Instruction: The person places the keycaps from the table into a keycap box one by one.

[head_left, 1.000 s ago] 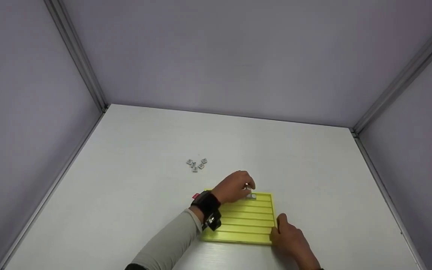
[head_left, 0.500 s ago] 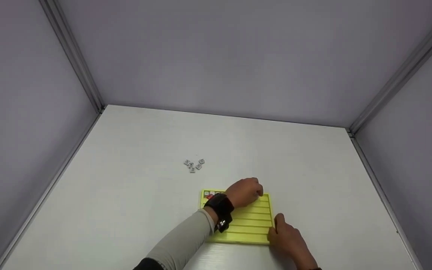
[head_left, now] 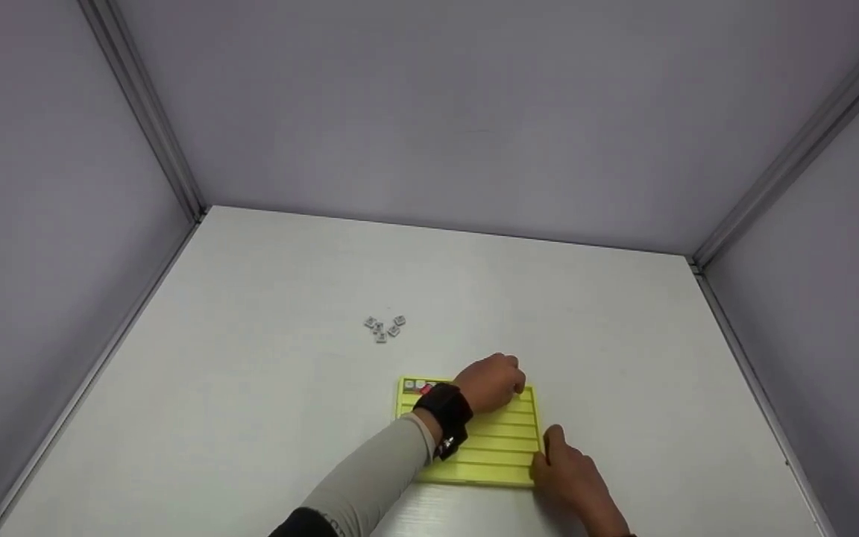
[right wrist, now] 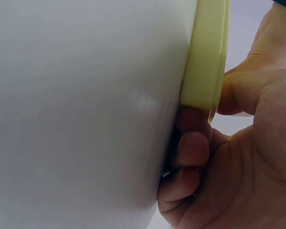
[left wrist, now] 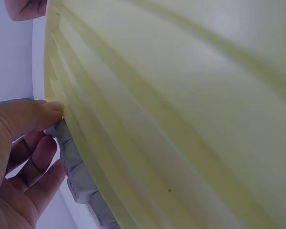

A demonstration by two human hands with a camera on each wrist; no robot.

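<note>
Right hand grip pinches near-right corner of one yellow grooved tray on tabletop. Left hand at far groove, grip curled round a grey tile. Farther left: four loose grey tiles.

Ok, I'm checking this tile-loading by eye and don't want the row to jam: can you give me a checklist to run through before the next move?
1. Yellow tray lies flat on the white table: ok.
2. Right hand steadies the tray: ok, its fingers are curled round the near right edge.
3. Left hand sits at the far row: ok, its fingertips are against the grey tiles in the groove.
4. Tiles seated square in the groove: cannot tell, the hand hides them from above.
5. Far-left end of the row already filled: ok, row tiles show there.
6. Loose tiles left to fetch: ok, a small cluster lies beyond the tray.
</note>
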